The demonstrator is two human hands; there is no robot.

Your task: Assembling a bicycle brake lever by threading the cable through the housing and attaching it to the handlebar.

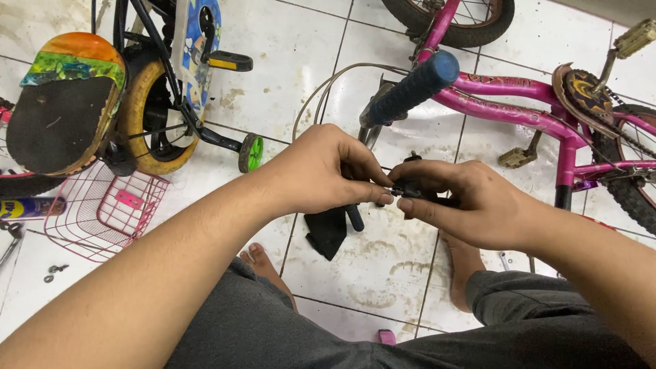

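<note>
bright, even overhead light, soft shadows, sharp focus, wide-angle edge distortion.

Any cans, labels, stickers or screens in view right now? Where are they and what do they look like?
Spray can: far left on the floor, lying on its side, blue and yellow.
Decal panel: on the small bike, top left, white and blue with cartoon art.
Pink bike frame: upper right, faint lettering along the tube.
No screens.

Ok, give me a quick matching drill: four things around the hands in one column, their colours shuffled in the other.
Things:
1. wire basket
2. handlebar grip
3. training wheel
4. bicycle frame

Colours:
A. blue
B. magenta
C. green
D. light pink

Pairs: 1-D, 2-A, 3-C, 4-B
</note>
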